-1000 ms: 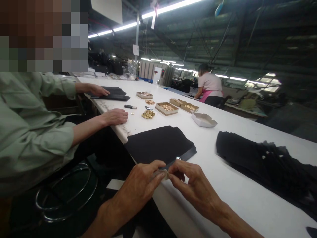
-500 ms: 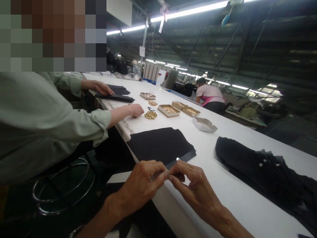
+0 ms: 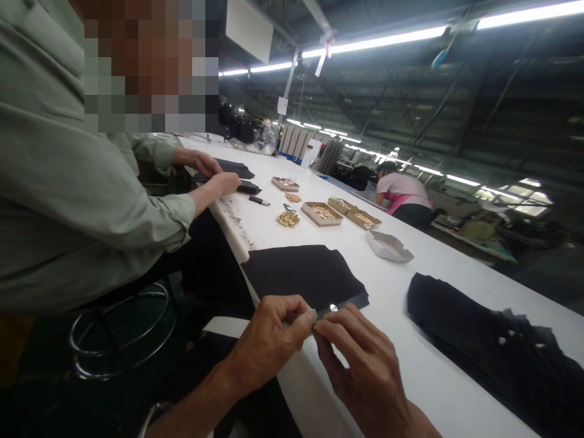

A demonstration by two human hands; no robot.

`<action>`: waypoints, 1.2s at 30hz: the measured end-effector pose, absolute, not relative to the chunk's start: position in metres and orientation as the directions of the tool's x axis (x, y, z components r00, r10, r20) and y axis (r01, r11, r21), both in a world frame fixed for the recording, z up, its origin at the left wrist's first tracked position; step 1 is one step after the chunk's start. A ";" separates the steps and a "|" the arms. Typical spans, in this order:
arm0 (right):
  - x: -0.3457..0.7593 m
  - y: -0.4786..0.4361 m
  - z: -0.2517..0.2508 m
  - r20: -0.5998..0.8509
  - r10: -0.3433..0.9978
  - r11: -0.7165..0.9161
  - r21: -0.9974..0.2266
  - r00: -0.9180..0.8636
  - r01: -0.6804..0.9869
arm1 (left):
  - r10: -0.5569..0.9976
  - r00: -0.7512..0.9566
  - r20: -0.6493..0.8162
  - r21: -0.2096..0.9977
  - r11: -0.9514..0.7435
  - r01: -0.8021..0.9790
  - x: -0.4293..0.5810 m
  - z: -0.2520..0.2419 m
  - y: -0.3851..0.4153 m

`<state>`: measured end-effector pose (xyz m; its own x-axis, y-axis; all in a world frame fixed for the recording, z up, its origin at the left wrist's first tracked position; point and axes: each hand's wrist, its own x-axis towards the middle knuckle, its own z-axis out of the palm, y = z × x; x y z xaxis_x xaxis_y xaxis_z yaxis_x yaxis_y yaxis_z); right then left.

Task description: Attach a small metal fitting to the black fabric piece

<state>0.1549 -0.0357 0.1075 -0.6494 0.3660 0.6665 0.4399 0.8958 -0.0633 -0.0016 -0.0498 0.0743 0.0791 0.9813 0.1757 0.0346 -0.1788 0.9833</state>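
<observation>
My left hand (image 3: 276,331) is closed in a pinch, thumb against the bent index finger, just over the front edge of the white table. Its tips meet those of my right hand (image 3: 362,350), also pinched. Whatever sits between the fingertips is too small or hidden to name. Right beyond them lies a black fabric piece (image 3: 301,274), flat, its near edge partly covered by my hands. A shiny silver round metal fitting (image 3: 334,308) shows on its near strip, beside my right fingers.
Cardboard trays (image 3: 322,214) of small gold-coloured parts stand mid-table near a loose gold pile (image 3: 288,219). A pale tray (image 3: 389,246) is closer. Stacked black fabric (image 3: 497,340) lies right. At left, a co-worker's hands (image 3: 223,182) handle dark fabric; a stool (image 3: 121,334) stands below.
My right hand has turned, its fingers now bunched closer over the thumb. The co-worker's nearer hand has drawn back from the gold pile to the dark fabric. The view has shifted slightly.
</observation>
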 end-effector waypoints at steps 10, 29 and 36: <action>0.161 -0.030 0.100 0.506 0.821 0.570 -0.730 -0.264 0.377 | 0.962 0.215 0.166 0.880 -0.047 -0.473 0.009 0.067 -0.042; 0.193 0.021 0.068 0.199 0.979 0.157 -0.874 0.044 0.461 | 0.876 0.384 0.291 0.878 -0.404 0.257 0.000 0.067 -0.034; 0.193 0.026 0.065 0.213 0.977 0.173 -0.812 0.007 0.558 | 0.851 0.454 0.264 0.683 -0.498 0.535 0.015 0.047 -0.026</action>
